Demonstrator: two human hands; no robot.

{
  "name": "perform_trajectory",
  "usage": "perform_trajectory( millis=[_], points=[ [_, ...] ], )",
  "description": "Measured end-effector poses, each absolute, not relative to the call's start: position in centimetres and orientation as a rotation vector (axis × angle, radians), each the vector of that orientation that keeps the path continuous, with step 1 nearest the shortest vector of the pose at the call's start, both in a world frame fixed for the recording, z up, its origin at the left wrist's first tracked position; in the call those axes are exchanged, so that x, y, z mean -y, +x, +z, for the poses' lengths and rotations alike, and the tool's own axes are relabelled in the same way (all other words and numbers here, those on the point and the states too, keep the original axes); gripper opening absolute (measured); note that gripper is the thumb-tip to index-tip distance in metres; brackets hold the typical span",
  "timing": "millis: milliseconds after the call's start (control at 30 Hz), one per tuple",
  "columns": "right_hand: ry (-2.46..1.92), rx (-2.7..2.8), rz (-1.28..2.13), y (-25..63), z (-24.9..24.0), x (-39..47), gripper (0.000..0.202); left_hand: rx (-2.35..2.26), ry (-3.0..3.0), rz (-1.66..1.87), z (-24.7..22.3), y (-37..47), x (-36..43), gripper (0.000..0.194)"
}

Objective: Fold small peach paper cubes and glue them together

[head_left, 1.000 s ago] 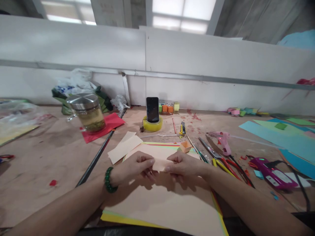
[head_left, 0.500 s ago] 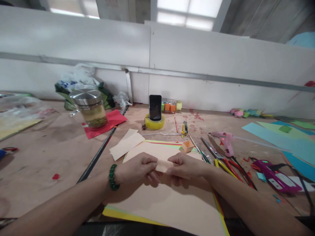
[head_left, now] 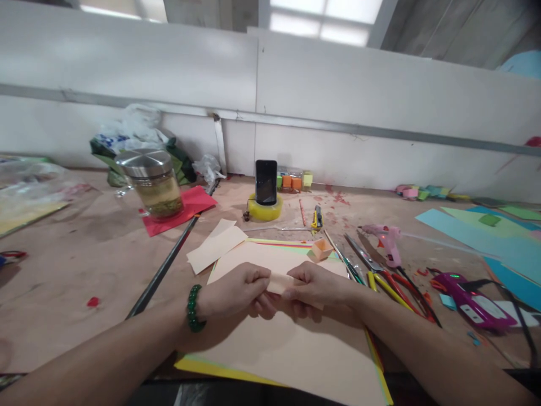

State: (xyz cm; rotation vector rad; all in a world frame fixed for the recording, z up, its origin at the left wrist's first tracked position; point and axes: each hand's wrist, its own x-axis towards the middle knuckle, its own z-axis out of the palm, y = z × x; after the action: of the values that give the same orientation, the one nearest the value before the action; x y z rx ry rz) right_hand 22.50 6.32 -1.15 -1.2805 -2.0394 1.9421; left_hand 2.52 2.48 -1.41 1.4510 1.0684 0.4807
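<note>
We see a small, pale-peach strip of thin paper [head_left: 279, 283] between the left hand [head_left: 243, 290] and the right hand [head_left: 316, 286]. Both grips are closed on it: the left pinches its left end between thumb and bent fingers, and the right thumb presses over its right side. The strip's middle bridges the gap between the two grips, bare to our view — the rest goes behind the fingers, and we cannot tell how it is folded there. We find it above a broad stack of peach, yellow and green paper sheets [head_left: 279, 355] on the brown wooden worktop [head_left: 63, 270]. Just beyond the right hand, we note a small, open-topped orange paper box [head_left: 322, 249] near the stack's far edge.
</note>
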Motion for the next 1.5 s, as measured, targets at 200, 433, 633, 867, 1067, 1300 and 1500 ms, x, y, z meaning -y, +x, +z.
perform_trajectory(
  millis=[200,433,633,867,1067,1300,1500],
  points=[
    [-1.265,2.050,1.960,22.4,-0.8,-6.3,0.015,-1.116,1.316,0.491,-0.8,3.1,-2.4,0.036],
    [-1.227,2.036,1.987,22.4,-0.6,-6.0,0.021,-1.115,1.293,0.496,-1.2,3.6,-2.4,0.035],
    [-1.234,2.070,2.034,22.7,-0.8,-6.8,0.027,-1.086,1.205,0.491,-1.2,3.2,-2.7,0.041],
    [-1.078,2.032,2.171,23.2,-1.1,-7.6,0.041,-1.033,1.105,0.484,-0.9,2.9,-2.9,0.043],
    [-1.007,1.979,2.259,23.2,-1.5,-7.5,0.040,-1.118,1.288,0.491,-0.9,2.9,-3.0,0.036],
    [-1.018,1.910,2.269,23.2,-0.8,-7.4,0.039,-1.141,1.219,0.455,-0.6,2.4,-3.3,0.043],
    [-1.055,1.895,2.229,23.5,-0.4,-8.0,0.043,-1.145,1.188,0.512,-0.4,1.9,-3.7,0.037]
  ],
)
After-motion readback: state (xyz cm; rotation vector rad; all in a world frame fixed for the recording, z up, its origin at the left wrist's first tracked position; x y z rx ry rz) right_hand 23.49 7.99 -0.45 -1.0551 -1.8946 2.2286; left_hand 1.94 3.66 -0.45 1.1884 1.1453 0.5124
